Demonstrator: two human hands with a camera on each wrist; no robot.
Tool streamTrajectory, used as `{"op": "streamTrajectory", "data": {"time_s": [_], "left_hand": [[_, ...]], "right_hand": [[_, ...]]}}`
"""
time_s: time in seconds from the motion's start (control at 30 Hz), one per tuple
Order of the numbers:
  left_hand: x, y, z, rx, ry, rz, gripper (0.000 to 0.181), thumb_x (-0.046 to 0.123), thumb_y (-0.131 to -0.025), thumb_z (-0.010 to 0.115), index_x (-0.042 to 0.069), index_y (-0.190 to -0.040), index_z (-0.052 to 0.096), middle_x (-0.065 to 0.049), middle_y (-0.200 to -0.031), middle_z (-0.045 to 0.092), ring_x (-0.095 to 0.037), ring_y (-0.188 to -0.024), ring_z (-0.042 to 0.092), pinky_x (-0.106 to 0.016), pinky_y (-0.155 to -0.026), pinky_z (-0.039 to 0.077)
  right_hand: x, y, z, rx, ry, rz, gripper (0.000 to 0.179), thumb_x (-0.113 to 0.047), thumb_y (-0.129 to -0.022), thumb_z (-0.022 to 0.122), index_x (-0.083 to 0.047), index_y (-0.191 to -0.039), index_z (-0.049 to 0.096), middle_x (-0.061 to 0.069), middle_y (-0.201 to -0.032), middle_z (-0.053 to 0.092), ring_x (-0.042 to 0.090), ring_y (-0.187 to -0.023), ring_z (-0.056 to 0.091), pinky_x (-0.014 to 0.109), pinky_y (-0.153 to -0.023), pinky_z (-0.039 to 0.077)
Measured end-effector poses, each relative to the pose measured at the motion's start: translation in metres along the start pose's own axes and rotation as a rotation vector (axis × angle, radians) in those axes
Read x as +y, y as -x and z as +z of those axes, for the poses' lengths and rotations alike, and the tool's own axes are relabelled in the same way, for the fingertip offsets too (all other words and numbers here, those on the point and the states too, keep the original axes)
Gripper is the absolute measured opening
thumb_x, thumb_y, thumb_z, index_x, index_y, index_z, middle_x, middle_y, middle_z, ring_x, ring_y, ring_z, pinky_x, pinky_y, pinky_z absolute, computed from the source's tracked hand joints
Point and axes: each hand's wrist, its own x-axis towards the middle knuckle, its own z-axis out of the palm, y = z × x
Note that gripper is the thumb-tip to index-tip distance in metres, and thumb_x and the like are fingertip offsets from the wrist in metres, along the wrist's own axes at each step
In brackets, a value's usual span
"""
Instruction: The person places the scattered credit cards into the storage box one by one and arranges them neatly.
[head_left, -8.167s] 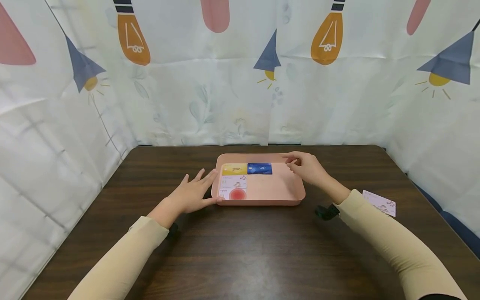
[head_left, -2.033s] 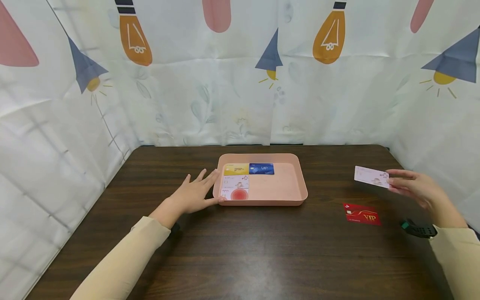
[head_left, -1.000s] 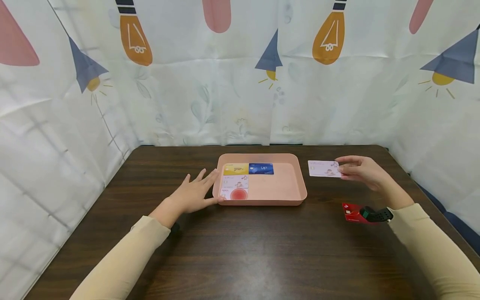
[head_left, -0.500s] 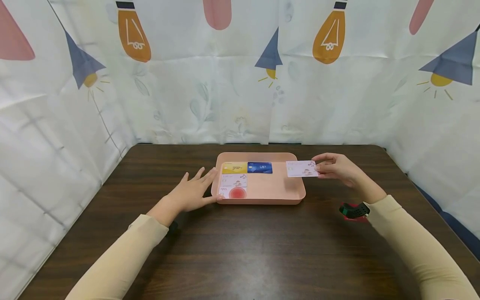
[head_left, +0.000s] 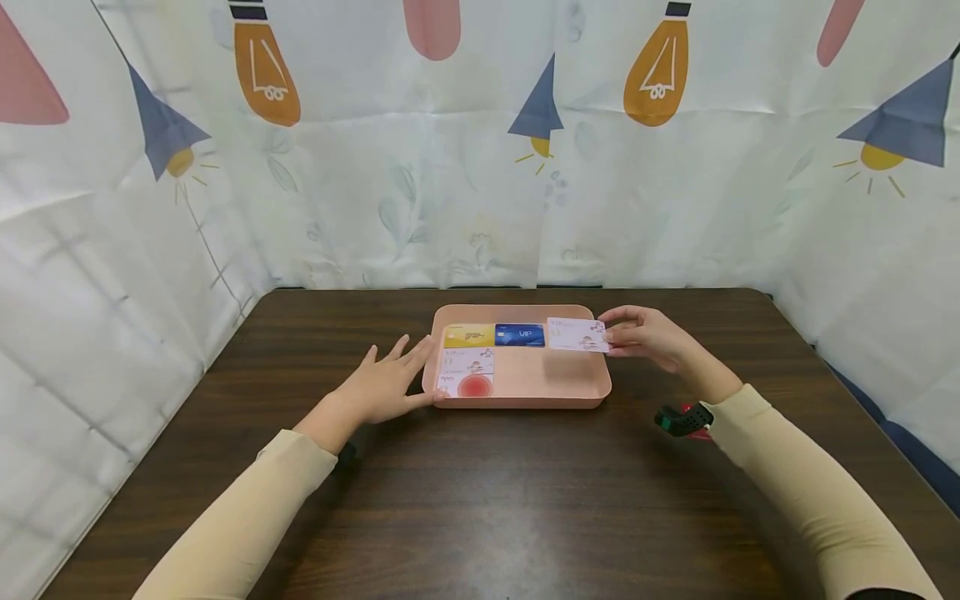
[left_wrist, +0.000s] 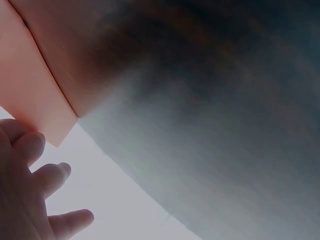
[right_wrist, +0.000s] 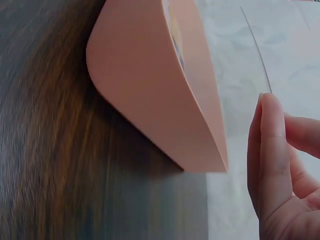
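Note:
My right hand [head_left: 648, 337] pinches a pale pink VIP card [head_left: 576, 334] by its right end, over the right part of a pink tray [head_left: 517, 402]. Seen edge-on in the right wrist view, the card [right_wrist: 256, 50] is a thin line above the tray's rim. Fingers spread, my left hand [head_left: 384, 387] rests at the tray's left rim, with fingertips against its wall in the left wrist view. Inside the tray lie a yellow card [head_left: 469, 335] and a blue VIP card [head_left: 520, 335] side by side. Below the yellow one are another pale pink card [head_left: 467, 361] and a white card with a red circle [head_left: 475, 385].
A red card [head_left: 697, 433] lies on the dark wooden table [head_left: 495, 500], mostly hidden under the right wrist's black strap [head_left: 682, 420]. A white patterned curtain [head_left: 465, 208] hangs behind the table and along both sides.
My right hand has picked up the pale pink card at the table's right and carried it left over the tray. The red card beneath came into view. The left hand stays put.

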Motion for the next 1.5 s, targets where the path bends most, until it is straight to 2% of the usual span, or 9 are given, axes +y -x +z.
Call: {"op": "streamTrajectory", "data": {"time_s": [0.2, 0.57, 0.77, 1.0, 1.33, 1.5], "left_hand": [[0.001, 0.000, -0.001, 0.003, 0.000, 0.004, 0.094, 0.065, -0.099, 0.053, 0.010, -0.166, 0.016, -0.009, -0.169, 0.021, -0.041, -0.154, 0.017, -0.074, -0.114, 0.013], [0.001, 0.000, -0.001, 0.002, -0.010, 0.006, 0.094, 0.065, -0.099, 0.052, 0.009, -0.166, 0.017, -0.010, -0.169, 0.022, -0.041, -0.154, 0.017, -0.075, -0.114, 0.014], [0.002, 0.000, -0.002, -0.002, -0.017, 0.006, 0.094, 0.065, -0.100, 0.052, 0.009, -0.166, 0.016, -0.010, -0.169, 0.022, -0.040, -0.154, 0.017, -0.074, -0.114, 0.014], [0.003, 0.001, -0.003, -0.011, -0.013, 0.003, 0.094, 0.065, -0.099, 0.053, 0.009, -0.166, 0.016, -0.010, -0.169, 0.021, -0.040, -0.154, 0.016, -0.074, -0.114, 0.013], [0.003, 0.000, -0.003, -0.009, -0.014, -0.004, 0.094, 0.065, -0.099, 0.052, 0.010, -0.166, 0.016, -0.010, -0.169, 0.022, -0.040, -0.154, 0.016, -0.074, -0.114, 0.014], [0.004, 0.000, -0.003, -0.008, -0.015, -0.006, 0.095, 0.067, -0.099, 0.051, 0.009, -0.166, 0.017, -0.010, -0.169, 0.022, -0.040, -0.154, 0.017, -0.074, -0.114, 0.014]], "right_hand": [[-0.001, -0.007, 0.010, -0.006, -0.026, 0.018, 0.039, 0.004, -0.101, 0.059, 0.010, -0.137, 0.045, 0.002, -0.101, 0.068, 0.012, -0.088, 0.068, 0.027, -0.081, 0.059], [-0.001, -0.026, 0.041, -0.016, -0.018, 0.044, 0.039, 0.005, -0.101, 0.058, 0.011, -0.136, 0.044, 0.010, -0.106, 0.058, 0.012, -0.084, 0.065, 0.029, -0.080, 0.060], [0.001, -0.034, 0.054, -0.021, -0.010, 0.035, 0.040, 0.007, -0.099, 0.058, 0.012, -0.137, 0.044, 0.009, -0.098, 0.062, 0.012, -0.078, 0.065, 0.028, -0.076, 0.060], [0.003, -0.040, 0.062, -0.038, 0.020, 0.021, 0.038, 0.009, -0.099, 0.057, 0.014, -0.135, 0.045, 0.008, -0.094, 0.064, 0.011, -0.071, 0.065, 0.027, -0.071, 0.060], [0.009, -0.050, 0.071, -0.028, 0.073, 0.058, 0.035, 0.009, -0.099, 0.057, 0.013, -0.132, 0.047, 0.010, -0.093, 0.064, 0.010, -0.068, 0.065, 0.026, -0.069, 0.060], [0.012, -0.054, 0.076, -0.012, 0.050, 0.092, 0.029, 0.010, -0.099, 0.057, 0.011, -0.127, 0.050, 0.011, -0.091, 0.063, 0.012, -0.067, 0.065, 0.028, -0.069, 0.061]]}}
